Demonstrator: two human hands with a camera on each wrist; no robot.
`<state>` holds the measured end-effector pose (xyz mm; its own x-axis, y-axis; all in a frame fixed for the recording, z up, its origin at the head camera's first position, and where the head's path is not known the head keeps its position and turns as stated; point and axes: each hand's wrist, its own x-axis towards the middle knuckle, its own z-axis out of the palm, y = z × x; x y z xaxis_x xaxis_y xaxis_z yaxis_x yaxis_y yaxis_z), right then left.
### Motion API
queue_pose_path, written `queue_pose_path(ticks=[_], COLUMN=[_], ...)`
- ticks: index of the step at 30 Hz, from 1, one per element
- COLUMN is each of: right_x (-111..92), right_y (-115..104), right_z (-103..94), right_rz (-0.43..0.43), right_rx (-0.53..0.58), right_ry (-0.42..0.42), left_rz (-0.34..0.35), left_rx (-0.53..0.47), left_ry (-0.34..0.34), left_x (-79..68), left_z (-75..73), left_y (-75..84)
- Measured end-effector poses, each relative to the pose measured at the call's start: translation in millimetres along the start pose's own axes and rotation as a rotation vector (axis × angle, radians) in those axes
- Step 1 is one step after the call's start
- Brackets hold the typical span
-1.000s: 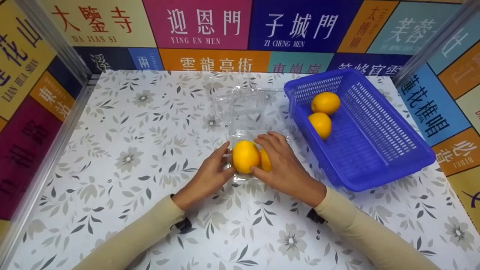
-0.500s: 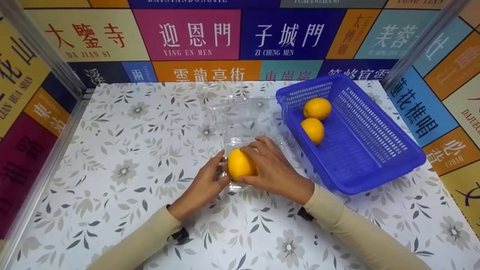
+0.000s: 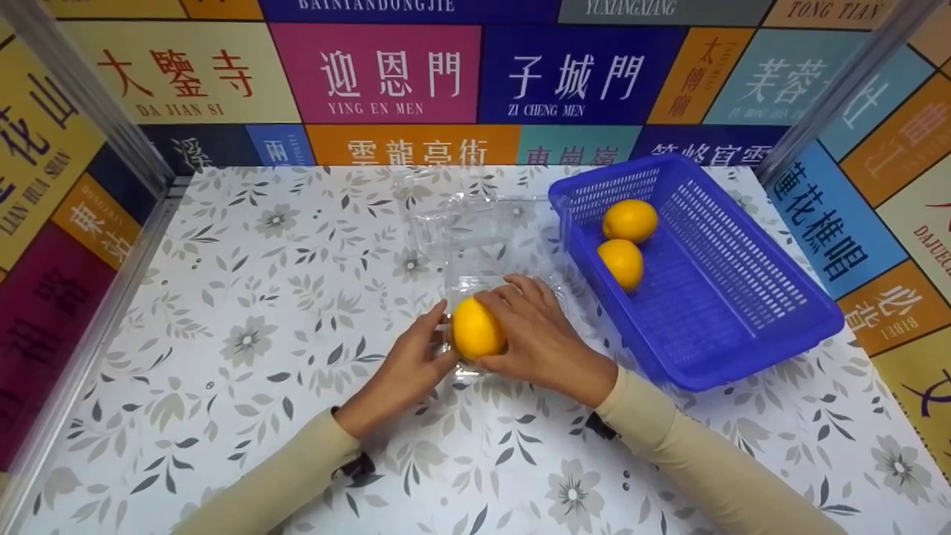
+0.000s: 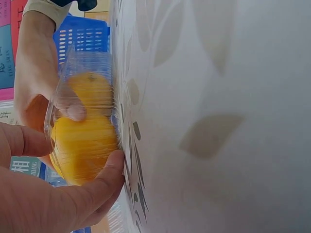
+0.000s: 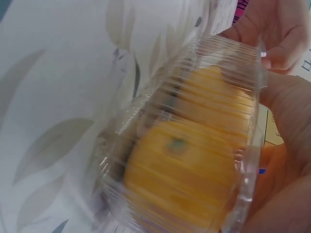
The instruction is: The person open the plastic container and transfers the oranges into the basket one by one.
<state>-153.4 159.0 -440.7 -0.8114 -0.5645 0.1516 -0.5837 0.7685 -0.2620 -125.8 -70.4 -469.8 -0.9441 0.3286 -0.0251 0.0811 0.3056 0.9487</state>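
A clear plastic fruit box stands on the table with two lemons in it. The left lemon shows plainly in the head view; the other lies mostly hidden under my right hand. That hand curls over the hidden lemon, its thumb reaching inside the box in the left wrist view. My left hand holds the box's left side, thumb at the rim and fingers low on the outer wall. The box's transparent lid lies folded back behind it.
To the right stands a blue plastic basket holding two lemons against its left wall. Another clear plastic piece lies at the back. Printed panels enclose the floral tabletop at the back and sides.
My right hand has shifted left over the right lemon, which has gone from partly showing to covered. The left hand stays at the box. The head view has tilted upward.
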Motion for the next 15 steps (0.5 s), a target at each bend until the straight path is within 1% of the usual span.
queue_pose_path(ticks=[5,12,15], right_x=[1.0,0.9,1.0], right_y=[0.6,2.4,3.7], right_z=[2.5,7.5,8.8], right_rz=[-0.021,-0.036,-0.041], right_rx=[-0.006,-0.011,-0.003], right_ry=[0.035,0.101,0.119], left_rz=[-0.004,-0.007,-0.010], left_rx=[0.005,0.045,0.038], left_ry=[0.000,0.003,0.001], left_x=[0.3,0.3,0.3], left_z=[0.8,0.4,0.5], left_y=[0.0,1.4,1.6])
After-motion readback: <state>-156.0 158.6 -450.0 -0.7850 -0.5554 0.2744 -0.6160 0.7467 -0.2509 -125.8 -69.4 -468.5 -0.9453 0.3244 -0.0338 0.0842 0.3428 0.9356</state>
